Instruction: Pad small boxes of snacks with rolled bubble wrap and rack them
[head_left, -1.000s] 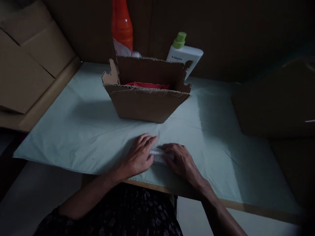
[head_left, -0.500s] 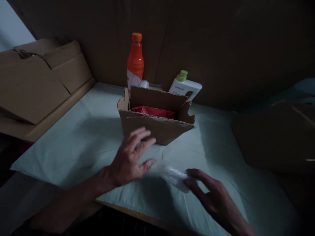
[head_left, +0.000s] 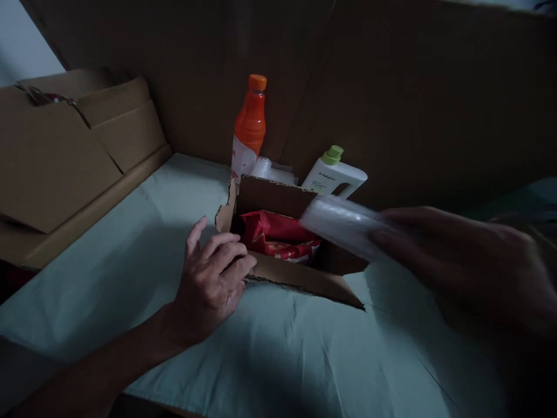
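Observation:
A small cardboard box [head_left: 300,277] stands open-topped with its front flap folded outward. Inside lies a shiny red packet [head_left: 281,235]. My left hand [head_left: 215,281] is at the box's front left corner, its fingers curled over the flap's edge and one finger raised. In my right hand [head_left: 461,255], blurred by motion, is a clear plastic-wrapped piece [head_left: 343,223], held by its right end above the right side of the box. What is inside the wrapping cannot be made out.
Behind the box stand an orange bottle [head_left: 251,119] and a white jug with a green cap [head_left: 337,174]. A clear wrapped roll [head_left: 272,171] lies between them. A larger cardboard carton [head_left: 52,151] is at left. Pale cloth [head_left: 270,354] covers the table; a cardboard wall [head_left: 413,98] rises behind.
My right hand has lifted the plastic-wrapped piece from low over the cloth to above the box. My left hand has come onto the front flap, now folded outward, showing more of the red packet.

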`<state>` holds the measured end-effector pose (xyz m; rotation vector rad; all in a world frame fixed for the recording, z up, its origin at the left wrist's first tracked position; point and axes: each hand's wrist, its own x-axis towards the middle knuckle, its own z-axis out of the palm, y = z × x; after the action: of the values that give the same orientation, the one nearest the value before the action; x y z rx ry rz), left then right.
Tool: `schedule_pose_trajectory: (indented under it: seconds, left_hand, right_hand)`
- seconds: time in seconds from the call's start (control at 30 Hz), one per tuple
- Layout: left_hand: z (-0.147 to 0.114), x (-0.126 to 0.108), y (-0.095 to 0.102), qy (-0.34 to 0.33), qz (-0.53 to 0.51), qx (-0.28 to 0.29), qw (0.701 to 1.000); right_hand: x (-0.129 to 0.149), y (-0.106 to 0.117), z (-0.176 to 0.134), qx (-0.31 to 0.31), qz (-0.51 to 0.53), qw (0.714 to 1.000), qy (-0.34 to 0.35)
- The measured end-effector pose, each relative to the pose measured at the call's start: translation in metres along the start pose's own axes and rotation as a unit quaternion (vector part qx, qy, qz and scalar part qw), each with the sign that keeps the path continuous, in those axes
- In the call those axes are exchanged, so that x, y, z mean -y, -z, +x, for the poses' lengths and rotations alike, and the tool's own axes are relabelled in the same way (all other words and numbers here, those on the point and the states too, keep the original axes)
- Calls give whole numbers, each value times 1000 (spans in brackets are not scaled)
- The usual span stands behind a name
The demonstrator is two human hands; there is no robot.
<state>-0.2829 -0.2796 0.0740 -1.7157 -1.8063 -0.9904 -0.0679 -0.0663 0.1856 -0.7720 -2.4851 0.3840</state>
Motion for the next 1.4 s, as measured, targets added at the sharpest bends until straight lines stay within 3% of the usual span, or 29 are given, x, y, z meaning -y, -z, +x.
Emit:
schedule_pose_trajectory:
  seconds: [0.2,0.33,0.47,0.6,0.77,0.93,1.03,1.13,1.2,1.3,1.33,1.4]
  left_hand:
    - [0,5,-2,1,-44,10,999]
    - [-3,7,-6,0,-55,4,998]
    - [-4,9,-9,-3,-56,-3,998]
    - [-5,11,-8,-8,-63,-10,998]
    - [-7,16,-10,-16,-88,-11,996]
    - [-8,19,-14,-24,-91,-21,995]
    - [-8,18,-9,-19,-97,-37,994]
    - [-13,19,-2,15,-94,-65,993]
    - [-20,23,0,60,-96,-75,991]
    - [-36,32,-5,164,-136,-56,975]
    - [-42,35,-8,202,-159,-34,966]
    - [-54,39,-18,267,-211,22,940]
  right_hand:
    - [42,-32,40,141,24,985,100]
    - [76,-56,65,245,-112,959,91]
    - [100,-102,93,346,-197,911,105]
    - [107,-133,105,390,-191,898,75]
    - [109,-135,102,401,-151,901,72]
    - [112,-151,98,413,-166,892,80]
    - [108,-141,99,386,-133,910,76]
    - [87,-96,82,283,-43,957,45]
    - [60,-56,52,157,35,987,-4]
    - [9,-18,-16,-24,58,994,-93]
    - [-8,-17,-40,-54,46,989,-130]
    - [-34,-35,-82,-77,96,974,-193]
